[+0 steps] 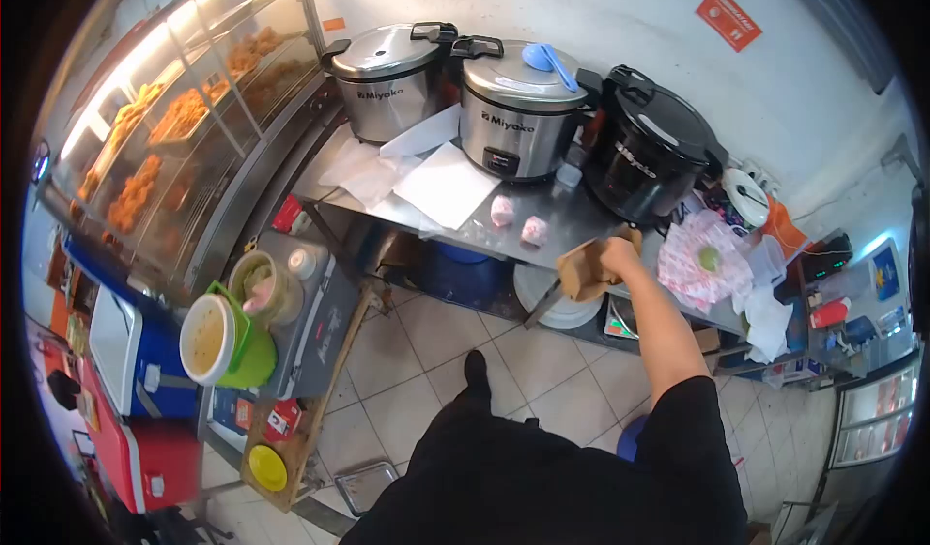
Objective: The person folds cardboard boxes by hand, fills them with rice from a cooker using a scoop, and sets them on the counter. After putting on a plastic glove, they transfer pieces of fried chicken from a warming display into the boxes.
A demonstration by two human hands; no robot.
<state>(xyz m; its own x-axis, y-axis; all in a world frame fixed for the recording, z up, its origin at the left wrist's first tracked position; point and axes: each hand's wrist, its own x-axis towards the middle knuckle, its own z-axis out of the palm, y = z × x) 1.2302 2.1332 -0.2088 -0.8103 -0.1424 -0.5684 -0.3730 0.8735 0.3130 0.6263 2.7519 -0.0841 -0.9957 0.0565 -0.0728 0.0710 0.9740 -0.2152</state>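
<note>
The right hand (617, 252) is closed around a brown box (584, 272) at the near edge of the steel surface (572, 218). Just left of it lie two pink bundles (502, 211). Farther back stand three rice cookers (509, 109), two silver and one black, with white paper sheets (446, 186) to the left.

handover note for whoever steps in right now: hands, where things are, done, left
Left hand: not in view.
Right hand: closed on a brown paper box, held at the steel counter front edge.
Two pink wrapped packets lie on the counter just left of the box, in front of the middle silver cooker.
Done: box in hand.
Left: both packets are outside the box; its inside is hidden.
</note>
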